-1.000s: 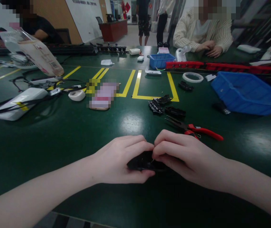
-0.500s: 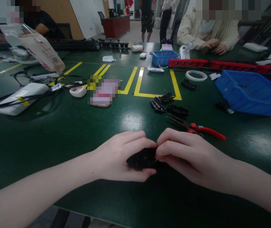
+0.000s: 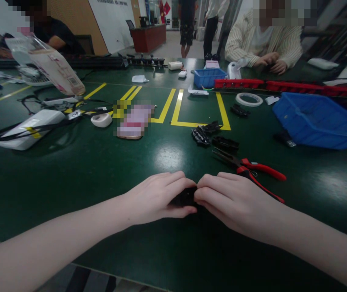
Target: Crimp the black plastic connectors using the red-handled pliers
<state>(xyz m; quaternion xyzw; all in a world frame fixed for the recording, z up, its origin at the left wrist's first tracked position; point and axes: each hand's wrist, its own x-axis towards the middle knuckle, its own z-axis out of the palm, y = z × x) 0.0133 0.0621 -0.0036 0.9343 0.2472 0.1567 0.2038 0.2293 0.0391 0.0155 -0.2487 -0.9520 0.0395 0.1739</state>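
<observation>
A small black plastic part (image 3: 186, 197) is partly covered by my hands near the front of the green table (image 3: 124, 239). My left hand (image 3: 165, 194) wraps round it from the left, with the thumb below and the fingers over the top. From the right, the pinched fingertips of my right hand (image 3: 222, 198) press at its right end; what exactly they grip there is hidden. Just beyond my right hand lie long-nose pliers (image 3: 263, 165) with red handles. Several similar black parts (image 3: 201, 135) rest on the table behind the pliers.
A blue bin (image 3: 316, 121) stands tilted at the right, near a tape roll (image 3: 249, 99). At the left are a phone (image 3: 135, 121), a white device (image 3: 29, 129) with black straps and a leaning bottle (image 3: 58, 69). Across the table sits a person in a striped sleeve (image 3: 292, 48).
Both hands have moved slightly up and closer together around the black part, which shows less now. More of the pliers' lower handle has come into view. The camera view has shifted a little.
</observation>
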